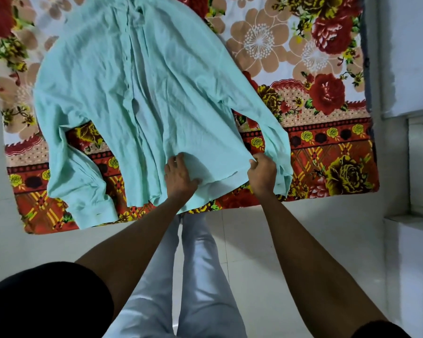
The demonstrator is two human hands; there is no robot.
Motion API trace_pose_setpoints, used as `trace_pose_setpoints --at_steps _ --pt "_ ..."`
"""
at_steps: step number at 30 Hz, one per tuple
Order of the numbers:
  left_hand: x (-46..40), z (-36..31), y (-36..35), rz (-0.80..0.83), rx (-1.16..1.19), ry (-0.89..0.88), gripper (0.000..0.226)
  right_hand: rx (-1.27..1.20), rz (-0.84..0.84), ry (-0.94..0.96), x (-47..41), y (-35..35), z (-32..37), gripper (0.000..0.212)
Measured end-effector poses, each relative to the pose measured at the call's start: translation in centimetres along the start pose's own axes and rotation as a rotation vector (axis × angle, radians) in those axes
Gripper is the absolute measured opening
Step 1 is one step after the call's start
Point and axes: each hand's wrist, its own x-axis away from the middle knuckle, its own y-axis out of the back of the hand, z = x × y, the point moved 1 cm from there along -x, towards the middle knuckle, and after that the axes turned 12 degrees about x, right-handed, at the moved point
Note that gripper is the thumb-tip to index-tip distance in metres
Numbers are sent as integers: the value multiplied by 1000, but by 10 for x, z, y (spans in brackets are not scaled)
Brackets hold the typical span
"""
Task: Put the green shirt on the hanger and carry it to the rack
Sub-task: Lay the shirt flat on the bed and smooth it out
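Observation:
The light green long-sleeved shirt [142,93] lies spread flat, front side up, on a floral bed cover, collar at the far end and hem towards me. Both sleeves run down its sides. My left hand [178,175] grips a fold of cloth near the middle of the hem. At the hem's right corner my right hand [263,173] pinches the fabric beside the right sleeve. No hanger and no rack are in view.
The red, yellow and beige floral bed cover [327,142] fills the upper half of the view, its near edge just ahead of my legs. White tiled floor [249,252] lies beneath me. A white wall and ledge [410,167] stand at the right.

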Motion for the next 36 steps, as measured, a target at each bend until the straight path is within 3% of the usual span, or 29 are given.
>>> trace_pose_setpoints --at_steps 6,12,15,17,22,26,29,32,36 --pt "-14 -1 8 -158 175 219 92 71 -35 -47 -1 5 -3 17" --pt "-23 2 13 -140 253 331 37 18 -99 -152 3 11 -4 20" --pt "-21 -4 17 -132 287 293 16 7 -106 -173 5 14 -6 19" --pt "-16 -6 17 -157 343 269 19 11 -109 -175 6 18 -7 19" --pt "-17 -7 13 -158 370 336 56 36 -142 -148 3 24 -19 21" --pt "-22 -5 15 -105 283 374 25 32 -131 -136 -1 24 -22 23" --pt "-9 -8 12 -74 367 212 17 36 -130 -116 -1 23 -20 24" --pt "8 -1 0 86 431 83 19 19 -137 -136 -2 20 -26 27" --pt "22 7 -9 238 572 212 33 -28 -120 -256 -5 21 -38 43"
